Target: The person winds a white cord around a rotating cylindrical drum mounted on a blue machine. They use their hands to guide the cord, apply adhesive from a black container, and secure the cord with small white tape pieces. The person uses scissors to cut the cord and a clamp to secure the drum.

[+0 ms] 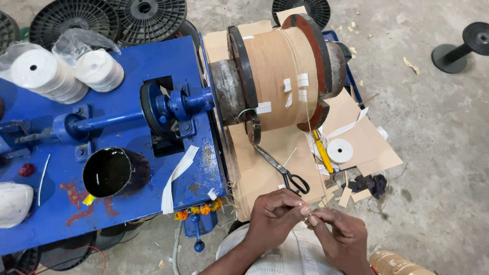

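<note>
We see our left hand (275, 214) and right hand (340, 235) meeting low in the view, just near of the blue worktop (153, 66). Both hands have their fingertips pressed together, pinching a thin pale strand (307, 127) between them. It is very fine, almost a hairline, and it runs up from our fingertips to the big coil (277, 76) on the far side, where it crosses the tan paper wrap. The coil is a fat drum wound in ribbed tan paper, with small white tape patches (302, 80) stuck on its right part and dark round end plates on either side. It sits on a blue shaft (109, 120) that reaches in from the left.

Between the coil and our hands lie black-handled scissors (285, 170) on brown card sheets (367, 142). To their right lie a yellow-handled tool (322, 154) and a small white tape roll (340, 150). On the left of the worktop stand a black cup (113, 172) and 2 wrapped white rolls (66, 71). Black empty spools (107, 18) lie on the floor at the far left.
</note>
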`<state>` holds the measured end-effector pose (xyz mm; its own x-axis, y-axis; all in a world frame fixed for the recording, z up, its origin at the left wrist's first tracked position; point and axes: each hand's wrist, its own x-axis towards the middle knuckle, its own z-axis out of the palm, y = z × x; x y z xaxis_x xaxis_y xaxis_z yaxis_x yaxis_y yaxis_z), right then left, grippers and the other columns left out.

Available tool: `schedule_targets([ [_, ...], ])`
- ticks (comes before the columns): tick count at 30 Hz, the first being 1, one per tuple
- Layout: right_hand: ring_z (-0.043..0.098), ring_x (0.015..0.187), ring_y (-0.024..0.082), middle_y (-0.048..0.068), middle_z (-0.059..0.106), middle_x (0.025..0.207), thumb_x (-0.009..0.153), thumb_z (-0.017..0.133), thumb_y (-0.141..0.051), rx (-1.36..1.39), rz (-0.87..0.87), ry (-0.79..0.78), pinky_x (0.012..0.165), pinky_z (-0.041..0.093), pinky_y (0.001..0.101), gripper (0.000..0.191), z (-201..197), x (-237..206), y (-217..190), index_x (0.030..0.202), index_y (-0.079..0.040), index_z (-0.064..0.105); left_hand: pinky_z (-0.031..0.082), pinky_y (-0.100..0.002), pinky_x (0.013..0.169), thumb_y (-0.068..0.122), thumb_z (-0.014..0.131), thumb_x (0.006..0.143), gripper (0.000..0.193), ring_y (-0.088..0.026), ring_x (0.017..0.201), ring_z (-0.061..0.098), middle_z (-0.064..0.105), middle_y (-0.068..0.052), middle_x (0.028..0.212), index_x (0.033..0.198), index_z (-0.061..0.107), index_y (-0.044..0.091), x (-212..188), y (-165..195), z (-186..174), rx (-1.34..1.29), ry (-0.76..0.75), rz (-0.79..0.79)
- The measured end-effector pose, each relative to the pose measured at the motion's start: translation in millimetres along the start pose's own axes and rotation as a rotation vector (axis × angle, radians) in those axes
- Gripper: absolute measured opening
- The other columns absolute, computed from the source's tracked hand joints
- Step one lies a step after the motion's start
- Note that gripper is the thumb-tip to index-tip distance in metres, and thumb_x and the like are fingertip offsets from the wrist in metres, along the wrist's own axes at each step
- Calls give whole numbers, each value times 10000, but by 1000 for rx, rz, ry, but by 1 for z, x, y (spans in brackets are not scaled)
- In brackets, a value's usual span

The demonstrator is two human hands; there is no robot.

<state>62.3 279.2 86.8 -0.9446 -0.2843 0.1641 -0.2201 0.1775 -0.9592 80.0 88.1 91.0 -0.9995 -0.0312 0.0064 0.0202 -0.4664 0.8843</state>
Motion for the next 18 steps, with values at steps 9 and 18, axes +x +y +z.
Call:
schedule_targets([
  [9,727,842,131,111,778,924,885,698,64,171,228,8,721,588,269,165,41,-26,-8,1047,65,726,566,-254,756,50,742,960,128,-99,878,684,729,-89,994,1048,745,-42,-8,24,-44,-6,-98,-125],
  [18,749,901,113,98,787,1001,859,740,28,141,312,88,771,620,249,222,34,-36,-13,1078,68,740,570,-239,751,123,729,1005,114,-97,845,704,719,-62,926,1007,749,11,-6,40,-30,239,-330,-63],
])
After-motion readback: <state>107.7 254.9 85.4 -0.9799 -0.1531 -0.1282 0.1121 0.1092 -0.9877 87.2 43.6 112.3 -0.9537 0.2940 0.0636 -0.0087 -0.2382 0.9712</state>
